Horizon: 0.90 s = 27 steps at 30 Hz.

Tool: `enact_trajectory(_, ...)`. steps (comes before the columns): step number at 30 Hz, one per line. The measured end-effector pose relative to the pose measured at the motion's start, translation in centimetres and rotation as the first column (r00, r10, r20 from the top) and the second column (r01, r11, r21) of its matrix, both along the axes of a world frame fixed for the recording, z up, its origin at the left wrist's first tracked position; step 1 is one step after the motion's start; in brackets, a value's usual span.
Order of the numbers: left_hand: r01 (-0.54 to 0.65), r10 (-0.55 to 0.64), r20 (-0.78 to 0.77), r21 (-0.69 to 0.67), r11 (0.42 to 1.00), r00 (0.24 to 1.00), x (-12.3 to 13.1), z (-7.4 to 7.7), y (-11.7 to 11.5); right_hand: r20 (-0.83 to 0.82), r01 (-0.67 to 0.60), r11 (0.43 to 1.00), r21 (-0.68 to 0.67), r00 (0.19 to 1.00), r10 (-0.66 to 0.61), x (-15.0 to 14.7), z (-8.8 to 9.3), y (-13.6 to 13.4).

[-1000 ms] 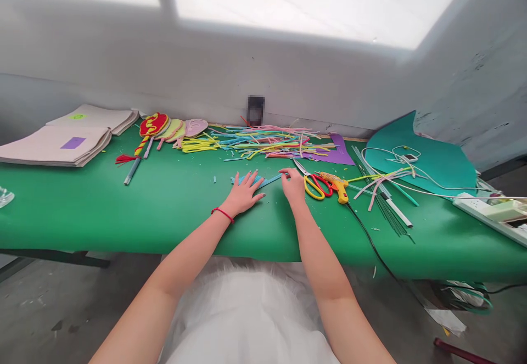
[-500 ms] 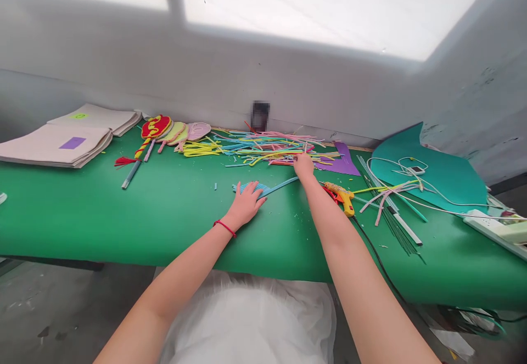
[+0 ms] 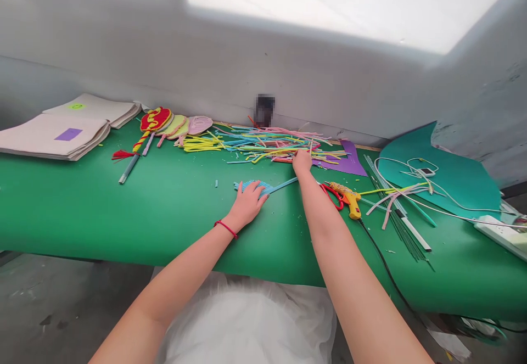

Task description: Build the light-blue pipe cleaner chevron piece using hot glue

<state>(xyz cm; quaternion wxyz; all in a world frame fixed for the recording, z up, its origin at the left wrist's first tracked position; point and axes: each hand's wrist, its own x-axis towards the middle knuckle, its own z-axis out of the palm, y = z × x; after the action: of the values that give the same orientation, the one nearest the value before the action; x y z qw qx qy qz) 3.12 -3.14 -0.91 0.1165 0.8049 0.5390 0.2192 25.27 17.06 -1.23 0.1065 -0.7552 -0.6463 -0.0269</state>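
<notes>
My left hand [image 3: 247, 203] lies with its fingers spread on a light-blue fan shape [image 3: 263, 186] made of pipe cleaners, flat on the green table. A light-blue handle [image 3: 284, 185] runs from the fan toward my right forearm. At the front of a loose heap of coloured pipe cleaners [image 3: 263, 144] is my right hand [image 3: 302, 162]. Its fingers are curled together among the strands, and what they pinch is hidden. Just right of that forearm rest red-handled scissors [image 3: 335, 202] and a yellow glue gun [image 3: 352, 203].
Finished-looking fans [image 3: 156, 119] and stacked pale sheets [image 3: 53, 136] lie at the left. On the right are green wires [image 3: 405, 235], a teal sheet [image 3: 453, 180], a white cable and a power strip [image 3: 498, 232]. A purple sheet [image 3: 352, 161] sits behind my right hand.
The view has shifted slightly. Both hands stay at nearly the same spots, the left on the blue fan, the right at the pipe cleaner heap. More of the scissors shows.
</notes>
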Motion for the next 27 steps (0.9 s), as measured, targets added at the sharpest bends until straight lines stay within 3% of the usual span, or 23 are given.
enact_trajectory(4, -0.011, 0.011, -0.006, -0.015, 1.0, 1.0, 0.0, 0.2, 0.0, -0.07, 0.068, 0.998, 0.015, 0.995, -0.066, 0.2, 0.0, 0.4)
enact_trajectory(9, -0.013, 0.013, -0.009, -0.008, 1.0, 1.0, -0.1, 0.3, 0.0, -0.113, 0.015, 0.999, 0.046, 0.994, -0.009, 1.2, 0.3, 0.0)
enact_trajectory(19, -0.004, 0.003, -0.016, -0.002, 1.0, 1.0, 0.1, -0.4, 0.5, -0.387, 0.022, 0.982, 0.19, 0.92, 0.055, 8.7, 1.7, -1.2)
enact_trajectory(22, -0.005, 0.005, -0.024, -0.001, 1.0, 1.0, 0.1, -0.3, 0.5, -0.4, 0.027, 0.981, 0.194, 0.915, 0.054, 9.6, 2.0, -1.4)
enact_trajectory(27, 0.001, -0.001, -0.016, 0.002, 1.0, 1.0, 0.1, -0.2, 0.4, -0.315, -0.097, 0.979, 0.181, 0.937, 0.151, 8.3, 2.3, -1.1)
